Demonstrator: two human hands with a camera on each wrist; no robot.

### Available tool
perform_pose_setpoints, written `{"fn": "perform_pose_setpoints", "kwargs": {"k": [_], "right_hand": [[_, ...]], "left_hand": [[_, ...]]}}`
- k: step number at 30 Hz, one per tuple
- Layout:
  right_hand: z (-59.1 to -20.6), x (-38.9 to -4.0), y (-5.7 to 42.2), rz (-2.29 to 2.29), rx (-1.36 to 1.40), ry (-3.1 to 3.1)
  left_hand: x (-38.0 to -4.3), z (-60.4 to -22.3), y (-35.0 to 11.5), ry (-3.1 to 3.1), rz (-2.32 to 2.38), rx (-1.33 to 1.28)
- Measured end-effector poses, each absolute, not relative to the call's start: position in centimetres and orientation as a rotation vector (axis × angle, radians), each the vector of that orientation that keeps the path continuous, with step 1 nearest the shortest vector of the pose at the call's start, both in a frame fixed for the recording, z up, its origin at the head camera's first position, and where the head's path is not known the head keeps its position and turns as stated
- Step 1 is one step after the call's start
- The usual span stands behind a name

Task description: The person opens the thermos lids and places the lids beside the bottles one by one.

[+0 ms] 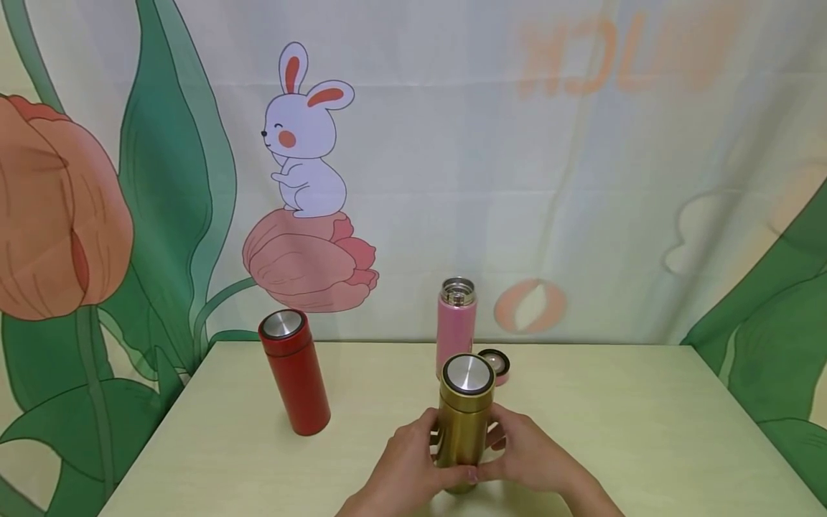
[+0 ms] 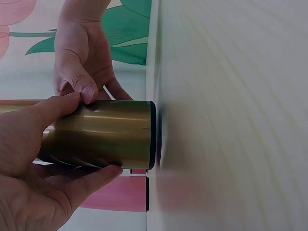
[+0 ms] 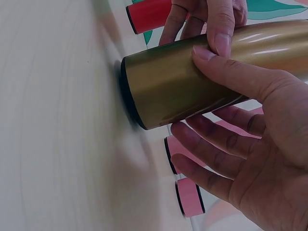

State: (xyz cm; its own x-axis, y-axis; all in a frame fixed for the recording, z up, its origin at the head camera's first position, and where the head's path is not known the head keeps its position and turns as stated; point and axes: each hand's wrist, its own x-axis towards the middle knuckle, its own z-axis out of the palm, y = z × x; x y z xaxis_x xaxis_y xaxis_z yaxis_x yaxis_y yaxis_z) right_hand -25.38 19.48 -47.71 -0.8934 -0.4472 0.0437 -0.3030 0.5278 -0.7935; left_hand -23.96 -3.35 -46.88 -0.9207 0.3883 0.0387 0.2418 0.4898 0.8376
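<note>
A: Where's the gold flask point(image 1: 464, 420)?

B: Upright near the table's point(image 1: 620, 402) front edge. Your left hand point(image 1: 403, 459) and right hand point(image 1: 533, 452) both wrap its lower body, thumbs meeting in front.

A: Others?

B: Red flask point(image 1: 293, 373) toward the back left; pink flask point(image 1: 456, 323), uncapped, and its cap point(image 1: 494, 365) behind.

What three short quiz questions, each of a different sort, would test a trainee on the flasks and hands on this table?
1. True or false: the pink flask has its lid on.
2. Which flask do both hands hold? A red, B gold, C pink.
3. Fill in: the pink lid lies on the ____.

Key
1. False: its steel mouth is open.
2. B: the left hand and right hand grip the gold flask; the red flask stands apart.
3. table.
</note>
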Motion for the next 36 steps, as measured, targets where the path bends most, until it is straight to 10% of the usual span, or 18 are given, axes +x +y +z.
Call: {"fn": "perform_pose_setpoints", "kwargs": {"k": [36], "right_hand": [[-47.0, -25.2, 20.12, -1.256, -0.702, 2.558]], "left_hand": [[-23.84, -47.11, -3.49, 2.629, 1.392, 0.63]]}}
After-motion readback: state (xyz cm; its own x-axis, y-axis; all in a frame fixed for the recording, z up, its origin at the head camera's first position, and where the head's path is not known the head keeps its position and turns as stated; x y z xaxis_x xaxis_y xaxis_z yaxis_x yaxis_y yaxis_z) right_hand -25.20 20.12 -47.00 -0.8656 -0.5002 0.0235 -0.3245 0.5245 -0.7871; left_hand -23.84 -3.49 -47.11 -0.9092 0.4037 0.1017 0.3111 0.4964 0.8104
